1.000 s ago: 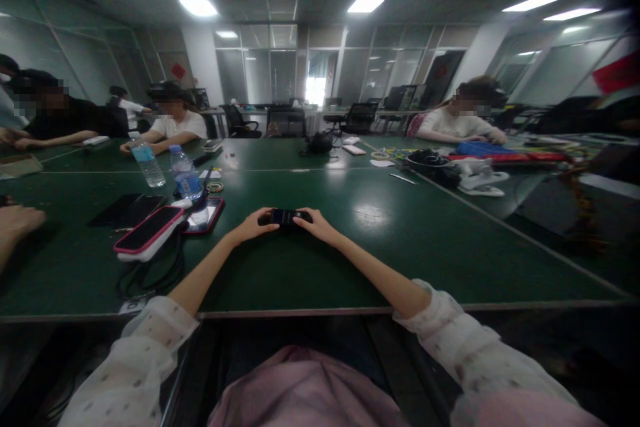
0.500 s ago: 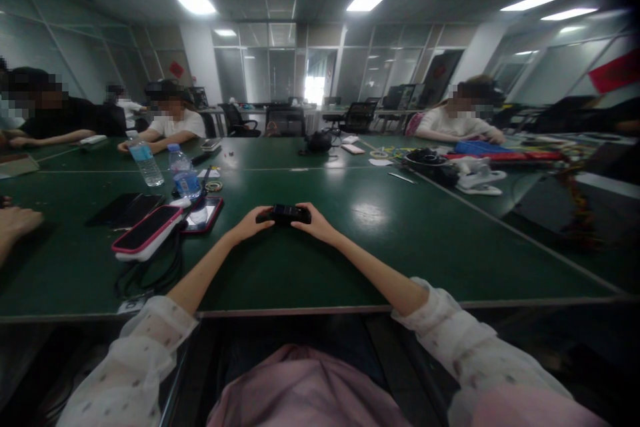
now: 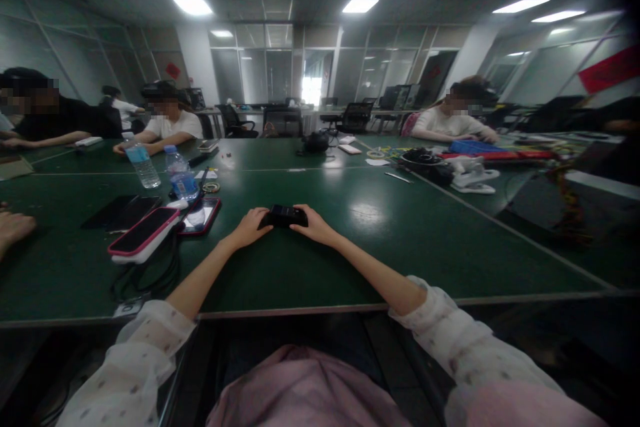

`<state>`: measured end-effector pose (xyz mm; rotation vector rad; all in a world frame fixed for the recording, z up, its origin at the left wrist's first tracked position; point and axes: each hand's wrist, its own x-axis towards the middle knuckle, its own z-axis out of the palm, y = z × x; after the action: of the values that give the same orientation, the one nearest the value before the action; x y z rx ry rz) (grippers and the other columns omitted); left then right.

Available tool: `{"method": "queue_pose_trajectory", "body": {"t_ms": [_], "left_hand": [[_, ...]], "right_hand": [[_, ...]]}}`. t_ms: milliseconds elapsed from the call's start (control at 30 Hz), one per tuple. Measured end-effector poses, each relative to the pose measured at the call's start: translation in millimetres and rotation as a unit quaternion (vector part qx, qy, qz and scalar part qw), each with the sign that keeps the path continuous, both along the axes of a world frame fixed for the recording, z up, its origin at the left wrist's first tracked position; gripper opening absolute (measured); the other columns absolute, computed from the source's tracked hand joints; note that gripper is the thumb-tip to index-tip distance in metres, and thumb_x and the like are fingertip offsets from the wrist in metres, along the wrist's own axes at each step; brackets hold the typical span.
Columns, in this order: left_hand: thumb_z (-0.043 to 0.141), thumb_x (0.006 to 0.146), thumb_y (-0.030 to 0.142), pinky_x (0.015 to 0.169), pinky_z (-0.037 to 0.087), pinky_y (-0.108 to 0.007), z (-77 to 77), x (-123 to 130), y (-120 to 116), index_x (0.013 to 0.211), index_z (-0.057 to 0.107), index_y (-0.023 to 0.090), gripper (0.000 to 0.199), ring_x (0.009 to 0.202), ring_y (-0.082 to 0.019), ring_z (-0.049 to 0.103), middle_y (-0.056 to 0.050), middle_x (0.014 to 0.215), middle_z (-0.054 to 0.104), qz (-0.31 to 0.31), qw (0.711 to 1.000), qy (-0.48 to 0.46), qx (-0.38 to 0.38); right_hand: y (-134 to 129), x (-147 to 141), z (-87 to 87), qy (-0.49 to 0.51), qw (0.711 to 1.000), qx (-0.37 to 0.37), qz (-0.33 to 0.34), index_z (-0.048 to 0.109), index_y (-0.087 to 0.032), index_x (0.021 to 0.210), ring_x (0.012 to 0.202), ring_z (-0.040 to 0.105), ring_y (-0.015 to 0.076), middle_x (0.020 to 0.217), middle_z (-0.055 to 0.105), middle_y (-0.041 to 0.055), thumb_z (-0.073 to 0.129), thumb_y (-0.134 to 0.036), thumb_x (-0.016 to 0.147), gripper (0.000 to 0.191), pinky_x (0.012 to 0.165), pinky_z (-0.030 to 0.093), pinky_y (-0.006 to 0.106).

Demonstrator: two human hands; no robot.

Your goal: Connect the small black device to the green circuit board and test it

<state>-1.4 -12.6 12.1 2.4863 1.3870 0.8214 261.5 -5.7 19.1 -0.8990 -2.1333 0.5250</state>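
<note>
A small black handheld device (image 3: 284, 215), wide and flat with what looks like a screen on top, is held by both hands just above or on the green table; I cannot tell whether it touches the surface. My left hand (image 3: 250, 229) is closed round its left end, thumb along the near edge. Its right end is gripped by my right hand (image 3: 315, 225) in the same way. The fingers behind the device are partly hidden.
Left of my hands lie a phone in a pink-red case (image 3: 145, 232), another phone (image 3: 201, 215) and dark cables (image 3: 155, 273). Two water bottles (image 3: 143, 160) stand behind them. Several people sit round the green table (image 3: 320, 273). A white object (image 3: 473, 173) lies at the right.
The view has shifted slightly, so the table's things appear a little further left. My thumbs sit slightly lower at the device's near edge. Both hands still hold it.
</note>
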Motion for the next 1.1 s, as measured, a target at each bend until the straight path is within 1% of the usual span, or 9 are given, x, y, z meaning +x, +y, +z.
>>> {"method": "queue_pose_trajectory", "body": {"t_ms": [133,233,333,400,467,533,633,900,1100], "left_hand": [[0.055,0.082,0.05,0.104,0.032,-0.049,9.8,-5,-7,0.134,0.043,0.024,0.059,0.127,-0.029,0.038,-0.011,0.138,0.043,0.021,0.999,0.027,0.018],[0.053,0.082,0.054,0.105,0.03,-0.051,13.3,-7,-8,0.134,0.043,0.025,0.061,0.129,-0.03,0.036,-0.011,0.139,0.042,0.035,0.999,0.03,0.011],[0.051,0.083,0.055,0.106,0.029,-0.05,11.9,-6,-8,0.134,0.043,0.024,0.06,0.13,-0.03,0.036,-0.011,0.139,0.043,0.029,0.999,0.036,0.005],[0.049,0.084,0.055,0.106,0.03,-0.049,10.2,-5,-7,0.134,0.044,0.023,0.06,0.13,-0.03,0.036,-0.012,0.14,0.043,0.018,0.999,0.04,0.001],[0.047,0.085,0.055,0.106,0.03,-0.049,9.0,-5,-6,0.135,0.043,0.023,0.059,0.13,-0.029,0.037,-0.012,0.14,0.043,0.013,0.999,0.042,-0.004],[0.046,0.086,0.055,0.106,0.03,-0.049,8.2,-5,-5,0.135,0.043,0.022,0.059,0.13,-0.029,0.038,-0.012,0.14,0.043,0.011,0.999,0.041,-0.01],[0.046,0.086,0.055,0.106,0.03,-0.049,7.1,-5,-4,0.133,0.045,0.021,0.058,0.13,-0.029,0.038,-0.013,0.14,0.043,0.009,0.999,0.039,-0.018],[0.042,0.086,0.058,0.105,0.033,-0.048,3.5,-6,-1,0.131,0.047,0.02,0.058,0.128,-0.028,0.039,-0.012,0.138,0.045,0.013,0.998,0.061,-0.012],[0.039,0.088,0.057,0.103,0.035,-0.048,5.1,-4,-3,0.132,0.046,0.021,0.057,0.127,-0.028,0.04,-0.012,0.138,0.045,0.027,0.996,0.084,-0.007]], "right_hand": [[-2,1,1.7,0.017,0.999,-0.023,0.026,0.049,-0.02,0.123,0.11,0.056,0.0232,0.118,0.058,0.0093,0.068,-0.029,0.076,0.052,0.097,0.042,0.041],[-2,-1,3.7,0.043,0.998,-0.036,0.017,0.049,-0.02,0.122,0.109,0.056,0.0226,0.117,0.058,0.0086,0.067,-0.031,0.077,0.049,0.097,0.043,0.04],[5,0,7.9,0.12,0.991,-0.047,-0.026,0.048,-0.02,0.122,0.108,0.057,0.0221,0.117,0.058,0.0095,0.062,-0.036,0.081,0.047,0.096,0.044,0.038],[12,5,10.3,0.177,0.981,-0.027,-0.079,0.046,-0.019,0.124,0.11,0.056,0.0229,0.12,0.056,0.011,0.059,-0.04,0.083,0.048,0.098,0.043,0.038],[20,12,10.4,0.198,0.971,-0.006,-0.132,0.044,-0.018,0.126,0.111,0.054,0.0244,0.121,0.056,0.0117,0.059,-0.04,0.083,0.051,0.099,0.042,0.039],[26,19,7.2,0.177,0.968,0.01,-0.177,0.044,-0.018,0.126,0.111,0.054,0.026,0.12,0.056,0.0126,0.061,-0.037,0.081,0.051,0.099,0.041,0.041],[33,24,-1.1,0.133,0.97,0.025,-0.2,0.045,-0.016,0.124,0.11,0.054,0.0274,0.117,0.057,0.0138,0.061,-0.031,0.081,0.048,0.098,0.041,0.044],[35,19,-15.5,0.01,0.989,0.021,-0.147,0.046,-0.015,0.123,0.111,0.051,0.0271,0.118,0.055,0.0149,0.061,-0.021,0.079,0.047,0.098,0.04,0.045],[33,19,-18.4,-0.028,0.981,0.05,-0.187,0.048,-0.014,0.12,0.11,0.049,0.0293,0.117,0.053,0.0158,0.062,-0.025,0.079,0.045,0.095,0.041,0.047]]}}
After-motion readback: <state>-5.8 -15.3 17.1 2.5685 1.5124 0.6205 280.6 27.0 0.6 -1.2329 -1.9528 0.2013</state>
